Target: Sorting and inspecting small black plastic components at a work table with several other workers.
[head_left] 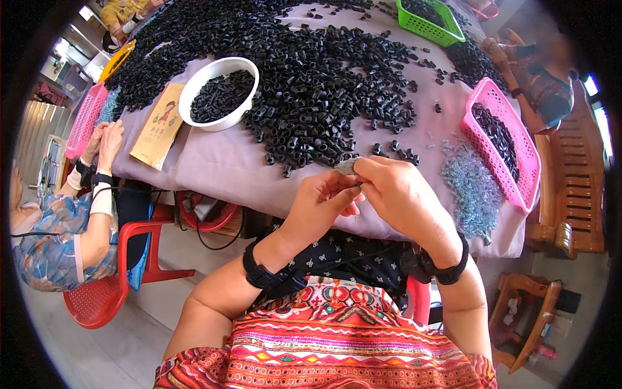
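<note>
Just between fingers (343, 197): a greyish piece (346, 167)

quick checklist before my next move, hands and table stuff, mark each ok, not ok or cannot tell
1. Left hand and right hand meeting at the fingertips: ok.
2. Small grey item at the fingertips fully visible: not ok, fingers partly cover it.
3. Heap of short, black, tube-like pieces near the hands: ok, just beyond them.
4. Round white bowl upright, black pieces inside: ok.
5. Clear bluish small pieces in a container: not ok, loose on the pale purple cloth.
6. Count in the pink perforated basket: cannot tell, pieces overlap.
</note>
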Demonstrator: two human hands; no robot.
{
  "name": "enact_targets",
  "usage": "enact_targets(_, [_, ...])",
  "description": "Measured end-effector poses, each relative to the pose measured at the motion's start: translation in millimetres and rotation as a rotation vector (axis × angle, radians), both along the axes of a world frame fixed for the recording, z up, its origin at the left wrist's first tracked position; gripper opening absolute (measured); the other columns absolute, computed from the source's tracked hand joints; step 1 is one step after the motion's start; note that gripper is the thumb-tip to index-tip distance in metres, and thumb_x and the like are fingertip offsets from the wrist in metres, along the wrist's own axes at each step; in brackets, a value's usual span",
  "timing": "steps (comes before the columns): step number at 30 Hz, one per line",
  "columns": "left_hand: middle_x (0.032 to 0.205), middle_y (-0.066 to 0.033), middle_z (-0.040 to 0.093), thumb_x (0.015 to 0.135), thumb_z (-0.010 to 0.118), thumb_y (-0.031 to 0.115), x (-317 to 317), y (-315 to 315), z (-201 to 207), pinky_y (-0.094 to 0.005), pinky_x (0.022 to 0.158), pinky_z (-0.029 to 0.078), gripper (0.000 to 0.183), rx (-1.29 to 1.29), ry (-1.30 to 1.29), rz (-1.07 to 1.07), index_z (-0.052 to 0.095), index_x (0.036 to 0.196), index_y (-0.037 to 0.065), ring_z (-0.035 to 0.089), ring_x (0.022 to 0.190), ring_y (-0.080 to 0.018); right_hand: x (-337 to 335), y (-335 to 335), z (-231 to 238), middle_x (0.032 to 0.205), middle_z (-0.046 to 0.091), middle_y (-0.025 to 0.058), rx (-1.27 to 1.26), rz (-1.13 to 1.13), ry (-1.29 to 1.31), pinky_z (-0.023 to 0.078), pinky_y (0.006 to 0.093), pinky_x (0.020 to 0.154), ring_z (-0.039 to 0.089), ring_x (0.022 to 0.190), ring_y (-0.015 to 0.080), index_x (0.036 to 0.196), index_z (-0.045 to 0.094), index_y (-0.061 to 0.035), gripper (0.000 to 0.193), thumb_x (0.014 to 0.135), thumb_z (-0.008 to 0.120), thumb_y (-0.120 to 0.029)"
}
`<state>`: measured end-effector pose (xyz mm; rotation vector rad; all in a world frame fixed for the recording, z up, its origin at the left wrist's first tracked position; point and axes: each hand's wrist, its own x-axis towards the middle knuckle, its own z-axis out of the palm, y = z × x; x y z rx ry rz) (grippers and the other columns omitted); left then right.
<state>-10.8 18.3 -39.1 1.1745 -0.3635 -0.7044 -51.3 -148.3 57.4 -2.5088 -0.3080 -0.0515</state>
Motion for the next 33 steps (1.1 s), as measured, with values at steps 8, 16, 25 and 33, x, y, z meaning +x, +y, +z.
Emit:
enact_targets(8, [0.091, -0.0064, 0.07, 0.097, 0.061, 0.009, 5.0, -6.5, 10.8, -0.0254, 0.069, 0.054, 0.016, -0.065, 0.097, 0.072, 0.065, 0.108, -0.001, 0.067, 0.077, -0.0128, -9.7, -3.4, -15.6, 0.084, 0.064, 0.0132, -0.024, -0.122, -0.07, 0.052, 0.0424, 0.065, 0.065, 0.08, 0.0341, 0.088, 0.057, -0.0027, 0.022, 0.077, 0.072, -0.013])
enact_targets(16, [0.095, -0.0031, 0.07, 0.099, 0.061, 0.012, 4.9, -5.0, 10.2, -0.0205, 0.076, 0.051, 0.016, -0.102, 0.095, 0.112, 0.066, 0.106, -0.002, 0.064, 0.086, -0.0071, -3.8, 12.5, -47.7, 0.075, 0.058, 0.0081, -0.229, -0.177, -0.358, 0.053, 0.0394, 0.062, 0.063, 0.072, 0.0286, 0.083, 0.055, -0.0066, 0.025, 0.074, 0.075, -0.018])
enact_targets(25, [0.09, -0.0015, 0.068, 0.104, 0.052, 0.021, 8.7, -0.6, 12.5, -0.0217, 0.072, 0.052, 0.025, 0.146, -0.094, -0.132, 0.066, 0.106, 0.001, 0.065, 0.083, -0.0066, -10.7, 7.1, -46.8, 0.075, 0.058, 0.0078, -0.187, -0.153, -0.293, 0.053, 0.0403, 0.059, 0.064, 0.071, 0.029, 0.081, 0.055, -0.0065, 0.03, 0.072, 0.078, -0.024])
enact_targets(33, [0.084, -0.0026, 0.068, 0.105, 0.049, 0.02, 10.0, 0.9, 12.9, -0.023, 0.067, 0.054, 0.027, 0.122, -0.081, -0.171, 0.064, 0.099, -0.002, 0.065, 0.071, -0.0086, -12.0, 4.5, -50.2, 0.073, 0.057, 0.0094, -0.154, -0.153, -0.306, 0.051, 0.041, 0.059, 0.062, 0.069, 0.0314, 0.079, 0.053, -0.0054, 0.031, 0.068, 0.08, -0.018])
